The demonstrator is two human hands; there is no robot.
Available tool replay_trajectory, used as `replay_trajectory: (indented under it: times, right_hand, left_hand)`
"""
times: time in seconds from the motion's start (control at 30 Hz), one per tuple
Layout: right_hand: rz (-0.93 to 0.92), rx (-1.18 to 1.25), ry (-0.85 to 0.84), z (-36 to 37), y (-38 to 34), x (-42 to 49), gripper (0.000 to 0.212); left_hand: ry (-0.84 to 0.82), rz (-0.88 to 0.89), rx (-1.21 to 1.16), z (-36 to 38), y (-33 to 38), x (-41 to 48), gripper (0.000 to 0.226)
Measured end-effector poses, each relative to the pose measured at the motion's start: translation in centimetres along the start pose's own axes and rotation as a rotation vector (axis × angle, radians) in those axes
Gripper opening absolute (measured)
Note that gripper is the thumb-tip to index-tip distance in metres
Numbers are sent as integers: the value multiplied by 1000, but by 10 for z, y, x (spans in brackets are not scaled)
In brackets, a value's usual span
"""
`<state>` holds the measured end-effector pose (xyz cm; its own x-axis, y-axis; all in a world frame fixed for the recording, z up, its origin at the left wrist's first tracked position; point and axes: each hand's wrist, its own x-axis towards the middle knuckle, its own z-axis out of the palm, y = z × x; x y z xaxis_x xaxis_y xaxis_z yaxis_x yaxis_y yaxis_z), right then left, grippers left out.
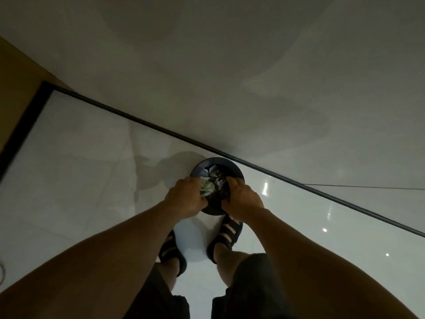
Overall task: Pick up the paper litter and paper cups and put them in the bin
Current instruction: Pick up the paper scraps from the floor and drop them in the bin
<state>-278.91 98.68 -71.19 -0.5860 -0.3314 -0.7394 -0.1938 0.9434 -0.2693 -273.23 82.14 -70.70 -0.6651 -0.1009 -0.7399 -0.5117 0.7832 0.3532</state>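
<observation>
Far left there's a brown wooden panel (pixel 13 84), then a black skirting strip (pixel 138 118) running diagonally where the glossy white floor (pixel 92 157) meets the wall (pixel 230 65).

Your left hand (pixel 186 196) is down at the mouth of the bin (pixel 218 161), and its fingers are curled round a pale crumpled wad of paper litter (pixel 207 187) that sits right at the opening, partly inside. So the paper's basically in the bin already; I'd guess you're at the stuffing-down stage.

The bin is small, round and dark, standing on the floor just beside the skirting strip, with more crumpled stuff showing deeper in. I can't pick out any paper cups in there, it's too dim.

Your right hand (pixel 245 199) is on the right side of the opening, fingers bent down over the rim area. Honestly can't tell if it's gripping the rim, holding something dark, or just pushing. Below it are your 2 dark sandals (pixel 227 233), toes near the bin.

Handling-wise: crumpled paper is super light and springy, so it'll likely puff back up when you let go. I'd press on the middle of the wad rather than pinching an edge, since edges tear. A bin that small is probably light too and could tip or slide on that shiny floor, so steadying the rim makes sense.
</observation>
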Motion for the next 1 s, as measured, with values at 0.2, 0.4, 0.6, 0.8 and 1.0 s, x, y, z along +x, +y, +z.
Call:
replay_trajectory:
  times: [0.2,0.4,0.6,0.8,1.0]
  right_hand:
    - [-28,21,139,-87,-24,-112,75]
    - [41,4,308,-143,-27,-219,77]
    - [236,82,408,-137,-9,-314,77]
    - [465,204,523,-107,60,-414,75]
    - [673,326,581,-56,160,-516,76]
  left_hand:
    - [121,161,128,-93,66,-93,52]
    - [133,349,287,-147,124,-168,54]
    - [74,534,465,-135,175,-236,65]
    - [-3,743,667,-98,263,-282,67]
    - [-34,948,812,-11,381,-337,68]
